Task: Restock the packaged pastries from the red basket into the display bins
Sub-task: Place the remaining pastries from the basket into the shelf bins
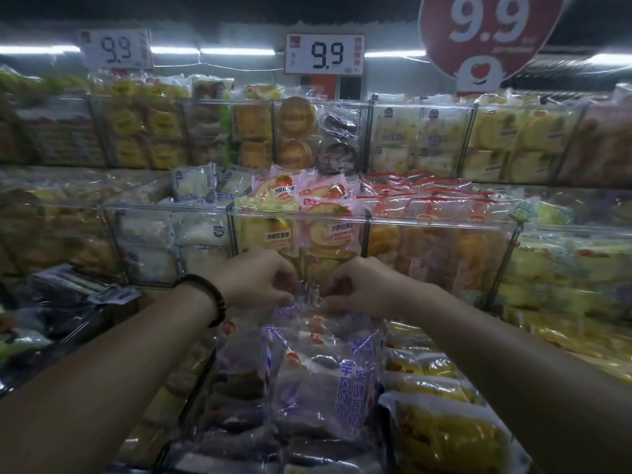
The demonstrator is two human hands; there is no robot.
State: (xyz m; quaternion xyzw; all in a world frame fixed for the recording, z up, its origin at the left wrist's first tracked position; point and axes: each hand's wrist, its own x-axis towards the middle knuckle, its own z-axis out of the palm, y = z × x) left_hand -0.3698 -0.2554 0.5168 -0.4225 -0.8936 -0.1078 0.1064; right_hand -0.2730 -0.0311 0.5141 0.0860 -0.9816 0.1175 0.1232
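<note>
Head view: at frame centre, the left hand [257, 280] and right hand [359, 289] each pinch the top edge of a clear bag [316, 374] of purple pastries. It hangs over a lower bin [191, 378], just below the clear bins [301, 213].

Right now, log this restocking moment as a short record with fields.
left hand: pinching the top of the clear bag
right hand: pinching the same bag top
clear bag: holds purple-printed pastry packs, hangs over the lower bins
wristband: dark, on left wrist
bin ahead: strawberry roll packs
price signs: 9.9
</note>
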